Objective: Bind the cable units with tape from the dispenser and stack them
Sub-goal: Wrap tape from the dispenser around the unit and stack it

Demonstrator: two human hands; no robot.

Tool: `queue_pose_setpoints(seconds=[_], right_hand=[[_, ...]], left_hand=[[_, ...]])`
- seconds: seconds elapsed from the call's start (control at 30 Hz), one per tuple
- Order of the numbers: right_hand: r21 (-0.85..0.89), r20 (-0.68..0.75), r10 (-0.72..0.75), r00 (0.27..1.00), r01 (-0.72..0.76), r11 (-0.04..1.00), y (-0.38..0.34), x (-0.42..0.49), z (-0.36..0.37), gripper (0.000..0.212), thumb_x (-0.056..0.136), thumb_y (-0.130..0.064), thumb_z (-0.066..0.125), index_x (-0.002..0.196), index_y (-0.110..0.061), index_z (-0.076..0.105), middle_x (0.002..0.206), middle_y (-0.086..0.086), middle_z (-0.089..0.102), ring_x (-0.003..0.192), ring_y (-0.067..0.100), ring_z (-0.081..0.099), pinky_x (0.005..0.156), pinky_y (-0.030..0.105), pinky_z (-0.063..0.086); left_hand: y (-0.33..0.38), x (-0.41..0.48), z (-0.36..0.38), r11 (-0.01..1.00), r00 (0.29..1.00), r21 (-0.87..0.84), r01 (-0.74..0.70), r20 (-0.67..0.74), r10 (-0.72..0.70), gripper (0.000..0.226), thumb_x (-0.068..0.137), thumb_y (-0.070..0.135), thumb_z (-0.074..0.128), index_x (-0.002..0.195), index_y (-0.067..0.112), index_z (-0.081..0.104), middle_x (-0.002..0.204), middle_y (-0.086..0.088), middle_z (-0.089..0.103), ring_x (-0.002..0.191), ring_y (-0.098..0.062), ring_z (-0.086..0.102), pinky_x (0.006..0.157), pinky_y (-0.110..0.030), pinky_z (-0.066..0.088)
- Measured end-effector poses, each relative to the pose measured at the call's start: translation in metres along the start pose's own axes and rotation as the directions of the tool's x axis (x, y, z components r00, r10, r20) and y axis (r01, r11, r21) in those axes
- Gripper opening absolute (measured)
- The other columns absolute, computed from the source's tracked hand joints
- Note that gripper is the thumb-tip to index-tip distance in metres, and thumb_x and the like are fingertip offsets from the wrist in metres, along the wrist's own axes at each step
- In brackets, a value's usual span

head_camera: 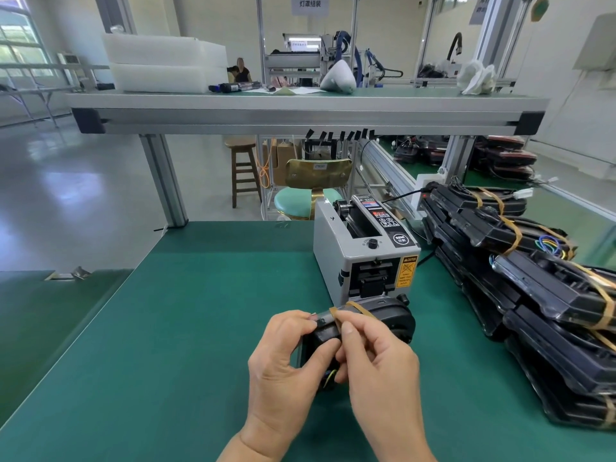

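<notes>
**Grip.** Left hand (286,355): fingers curled round the near end of a black cable unit (376,315), thumb on its near face. Right hand (376,371): thumb and forefinger narrowed on a brown tape strip (337,315), holding it down over the unit's top edge. A second band of the same tape crosses the unit just beyond. Coloured wire ends show under the hands; how they are tucked cannot be told.

**Held item, position.** The unit sits at the middle of the table (166,328), nearer the front edge, touching or just short of the dispenser's mouth. Its long axis runs away from the person and slightly right.

**Governing relation.** The stack of bound units (533,278) lies to the right of the grip, along the table's right edge, their long axes angled toward the far right corner. The right hand is the nearer one. Judged: the wrap is nearly finished, and the unit would then travel right and swing to match the stack.

**Dispenser.** Grey tape dispenser (363,251), just behind the held unit. No fresh tape shows at its outlet.

**Legible markings.** Yellow label (408,271) headed "CAUTION", its smaller lines too fine to read. Round button (400,239) marked "SEMI". Hanging sign (306,3) above the far shelf reads "灯罩组装".
</notes>
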State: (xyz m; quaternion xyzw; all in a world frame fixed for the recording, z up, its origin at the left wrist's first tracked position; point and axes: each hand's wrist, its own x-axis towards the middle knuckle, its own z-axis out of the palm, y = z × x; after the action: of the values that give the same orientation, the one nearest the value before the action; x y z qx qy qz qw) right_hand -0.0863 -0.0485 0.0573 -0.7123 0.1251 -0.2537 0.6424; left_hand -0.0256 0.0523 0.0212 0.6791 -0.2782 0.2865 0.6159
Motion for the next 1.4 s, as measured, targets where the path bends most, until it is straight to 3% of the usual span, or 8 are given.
queue_pose_setpoints(seconds=[0.23,0.47,0.67,0.8,0.93,1.03,1.2,1.4], right_hand=[[-0.279,0.117,-0.356,0.927,0.375,0.884,0.004,-0.008,-0.005,0.025,0.093,-0.038,0.057,0.112,-0.038,0.073,0.079,-0.015,0.064,0.075,0.008,0.063,0.066,0.013,0.047],[-0.580,0.295,-0.301,0.907,0.421,0.698,0.007,0.005,-0.016,0.035,0.096,-0.059,0.037,0.129,-0.063,0.046,0.091,-0.019,0.069,0.084,0.002,0.063,0.073,0.029,0.052],[-0.677,0.315,-0.236,0.919,0.392,0.623,0.001,0.019,-0.018,0.040,0.092,-0.065,0.025,0.130,-0.069,0.036,0.098,-0.021,0.070,0.098,0.004,0.060,0.079,0.027,0.049],[-0.280,0.063,-0.173,0.983,0.184,0.942,0.007,0.030,-0.021,0.027,0.096,-0.040,0.053,0.115,-0.056,0.063,0.094,-0.022,0.073,0.081,-0.003,0.065,0.075,0.020,0.052],[-0.061,-0.273,0.024,0.962,-0.042,0.997,0.021,0.068,-0.046,0.023,0.090,-0.012,0.064,0.082,-0.029,0.076,0.069,-0.014,0.069,0.059,0.003,0.058,0.064,0.021,0.046],[0.018,-0.272,0.175,0.946,-0.177,0.984,0.029,0.095,-0.056,0.018,0.088,-0.010,0.067,0.078,-0.022,0.076,0.075,-0.013,0.073,0.075,0.008,0.065,0.076,0.026,0.050],[0.147,-0.166,0.353,0.921,-0.330,0.932,0.036,0.117,-0.050,0.012,0.089,-0.009,0.066,0.084,-0.012,0.076,0.059,-0.005,0.058,0.042,0.008,0.034,0.040,0.017,0.030],[0.176,-0.135,0.453,0.881,-0.428,0.886,0.033,0.130,-0.039,0.012,0.088,-0.008,0.064,0.077,-0.005,0.069,0.070,0.011,0.052,0.044,0.011,0.028,0.034,0.018,0.022]], left_hand=[[0.002,-0.001,0.001,1.000,1.000,-0.019,0.020,-0.004,-0.020,0.019,0.077,0.021,0.072,0.094,0.024,0.064,0.099,0.006,0.065,0.091,-0.026,0.067,0.077,-0.041,0.058],[-0.003,-0.004,-0.003,0.967,0.976,-0.133,0.217,0.011,-0.217,0.034,0.068,0.016,0.079,0.092,0.035,0.063,0.095,-0.003,0.070,0.089,-0.024,0.072,0.085,-0.027,0.056],[-0.002,0.004,-0.006,0.994,0.993,-0.036,0.107,0.062,-0.105,0.027,0.077,0.023,0.075,0.103,0.028,0.072,0.100,0.001,0.068,0.094,-0.026,0.068,0.082,-0.039,0.057],[-0.005,0.007,-0.014,0.991,0.987,0.083,0.105,0.110,-0.113,0.028,0.079,0.032,0.069,0.103,0.020,0.075,0.101,0.003,0.064,0.096,-0.024,0.065,0.082,-0.046,0.056],[-0.006,0.012,-0.025,0.980,0.963,0.153,0.123,0.221,-0.156,0.034,0.081,0.029,0.070,0.115,0.032,0.071,0.104,0.007,0.059,0.101,-0.019,0.061,0.087,-0.035,0.051],[-0.008,0.018,-0.032,0.971,0.936,0.206,0.125,0.300,-0.185,0.040,0.081,0.025,0.066,0.120,0.034,0.066,0.106,0.009,0.057,0.104,-0.018,0.059,0.088,-0.036,0.049],[-0.007,0.032,-0.044,0.970,0.867,0.165,0.178,0.439,-0.234,0.040,0.085,0.038,0.061,0.125,0.041,0.064,0.110,0.010,0.054,0.108,-0.021,0.056,0.095,-0.044,0.048],[-0.003,0.042,-0.047,0.966,0.829,0.151,0.212,0.495,-0.259,0.041,0.084,0.021,0.057,0.118,0.041,0.067,0.115,0.014,0.054,0.118,-0.017,0.053,0.102,-0.040,0.044]])
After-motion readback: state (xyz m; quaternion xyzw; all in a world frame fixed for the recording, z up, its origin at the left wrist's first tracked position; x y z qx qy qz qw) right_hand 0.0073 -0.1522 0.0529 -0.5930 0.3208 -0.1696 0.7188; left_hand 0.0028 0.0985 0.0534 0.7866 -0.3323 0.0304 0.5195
